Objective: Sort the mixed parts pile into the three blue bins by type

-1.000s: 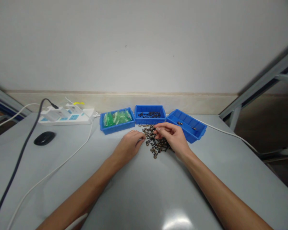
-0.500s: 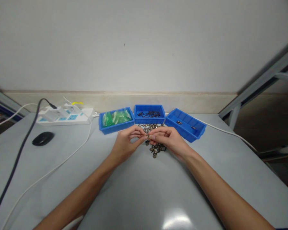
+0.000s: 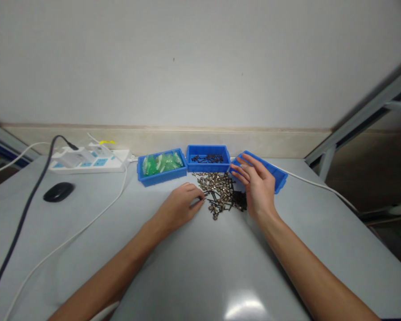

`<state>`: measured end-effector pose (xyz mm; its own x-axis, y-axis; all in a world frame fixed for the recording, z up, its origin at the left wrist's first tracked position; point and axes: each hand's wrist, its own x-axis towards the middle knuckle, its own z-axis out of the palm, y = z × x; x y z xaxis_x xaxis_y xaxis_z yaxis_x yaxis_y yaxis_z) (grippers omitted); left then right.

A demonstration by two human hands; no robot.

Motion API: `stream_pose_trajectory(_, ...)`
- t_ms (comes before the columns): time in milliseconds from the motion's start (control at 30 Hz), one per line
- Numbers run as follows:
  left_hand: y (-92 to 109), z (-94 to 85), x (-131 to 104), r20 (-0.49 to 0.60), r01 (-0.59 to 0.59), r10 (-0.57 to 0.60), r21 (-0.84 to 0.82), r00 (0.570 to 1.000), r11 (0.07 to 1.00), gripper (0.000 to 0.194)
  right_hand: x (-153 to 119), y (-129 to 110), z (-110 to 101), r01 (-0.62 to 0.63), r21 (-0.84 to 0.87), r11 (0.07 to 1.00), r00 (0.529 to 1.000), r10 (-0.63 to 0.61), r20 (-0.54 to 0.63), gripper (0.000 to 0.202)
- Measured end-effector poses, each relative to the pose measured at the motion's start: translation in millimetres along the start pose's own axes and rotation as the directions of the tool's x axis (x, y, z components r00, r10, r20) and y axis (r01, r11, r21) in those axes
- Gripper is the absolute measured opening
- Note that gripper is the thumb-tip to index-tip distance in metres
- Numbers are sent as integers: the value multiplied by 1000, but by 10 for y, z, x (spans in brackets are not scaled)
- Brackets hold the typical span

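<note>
My left hand (image 3: pixel 179 206) rests low at the left edge of a pile of small metal parts (image 3: pixel 220 187). Its thumb and forefinger are pinched on what looks like a dark screw (image 3: pixel 201 199). The pile mixes brass-coloured fittings with black screws. My right hand (image 3: pixel 259 185) is raised over the right blue bin (image 3: pixel 280 180), fingers stretched and apart, with nothing visible in them. It hides most of that bin's inside and the pile's right edge.
The middle blue bin (image 3: pixel 208 168) holds dark screws. In the left blue bin (image 3: pixel 162 178) lie green-and-clear plastic bags. A white power strip (image 3: pixel 116 166), a black mouse (image 3: pixel 59 192) and loose cables (image 3: pixel 28 209) occupy the left side. A wall stands behind.
My hands, earlier together over the pile on a small part, have parted. The right moved right and opened over the right bin; the left dropped slightly to the pile's left edge.
</note>
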<state>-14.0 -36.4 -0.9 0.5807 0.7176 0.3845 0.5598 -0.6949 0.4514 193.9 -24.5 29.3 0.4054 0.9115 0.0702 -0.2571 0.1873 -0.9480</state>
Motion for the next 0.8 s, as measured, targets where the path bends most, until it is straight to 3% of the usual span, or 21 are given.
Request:
stream_pose_trajectory(100,-20,-15,-1,-33,17,-17,-6,999,1000,10,-41,14,14,-24,-83,996,984,39,174,30)
stream_pose_trajectory(233,-35,-30,-5,-87,85,-88,-44,992,995,12,-80,66,19,-36,-237,971,906,132,401,26)
stream_pose_trajectory(400,24,-93,19,-242,131,-189,-237,952,963,4,-107,130,-1,58,-371,927,826,164,539,19)
stream_pose_trajectory(500,67,-136,38,-298,115,-208,-301,932,947,3,-125,114,-1,-21,-379,925,753,264,603,23)
stream_pose_trajectory(600,88,-146,45,-278,99,-206,-353,938,930,4,-146,65,10,-150,-321,935,698,330,635,27)
stream_pose_trajectory(700,88,-135,44,-251,95,-219,-427,943,899,5,-163,40,18,-248,-270,930,690,365,625,28)
stream_pose_trajectory(800,69,-133,38,-240,103,-223,-428,945,898,9,-161,60,28,-300,-217,929,735,370,568,28)
